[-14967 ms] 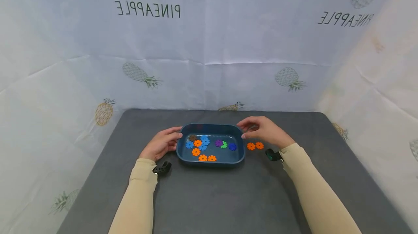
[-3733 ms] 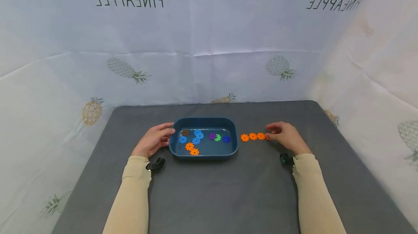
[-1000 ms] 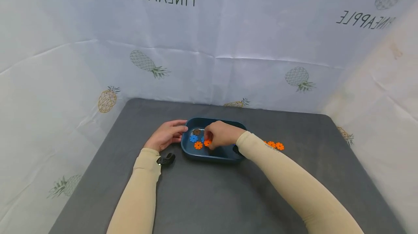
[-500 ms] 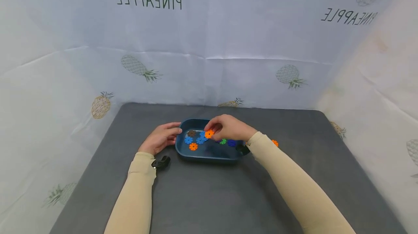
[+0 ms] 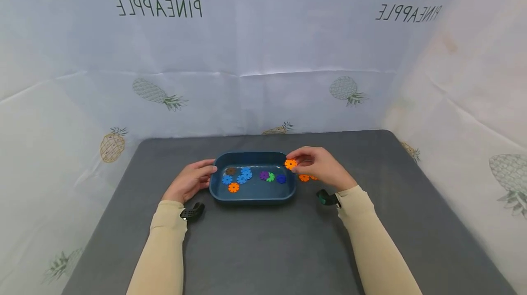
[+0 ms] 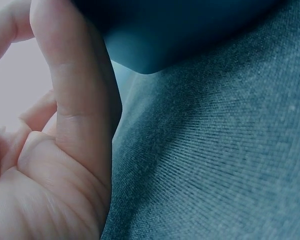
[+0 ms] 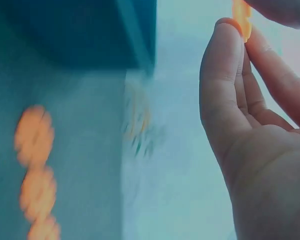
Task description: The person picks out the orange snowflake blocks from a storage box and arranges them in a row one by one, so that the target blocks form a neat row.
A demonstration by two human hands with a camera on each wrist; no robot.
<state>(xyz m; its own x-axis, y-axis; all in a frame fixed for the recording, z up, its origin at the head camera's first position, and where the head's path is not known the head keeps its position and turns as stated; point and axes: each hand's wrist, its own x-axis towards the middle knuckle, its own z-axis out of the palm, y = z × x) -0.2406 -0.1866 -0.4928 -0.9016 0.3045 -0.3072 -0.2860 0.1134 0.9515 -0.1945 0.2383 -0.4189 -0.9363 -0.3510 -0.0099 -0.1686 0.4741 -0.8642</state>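
Note:
At the right end of the blue tray [image 5: 253, 201], my right hand [image 5: 324, 168] pinches an orange notched disc [image 5: 290, 164] between thumb and fingertips. The right wrist view shows this disc [image 7: 242, 20] edge-on. My left hand [image 5: 188, 182] grips the tray's left end, thumb at the rim; the wrist view shows its curved thumb [image 6: 75, 90] against the tray's underside edge. In the tray lie one orange disc [image 5: 233, 187], several light blue discs [image 5: 243, 176], a brown one [image 5: 231, 171], a purple one [image 5: 264, 175], a green one [image 5: 270, 176] and a dark blue one [image 5: 281, 179].
Right of the tray, a row of orange discs [image 5: 303, 178] lies on the dark grey table [image 5: 263, 244], partly hidden by my right hand. More of that row [image 7: 38, 192] shows in the right wrist view. A white pineapple-print cloth [image 5: 263, 48] hangs behind.
My right hand has picked an orange disc out of the tray, lifted it and carried it right to the tray's right rim. The left hand stays on the tray.

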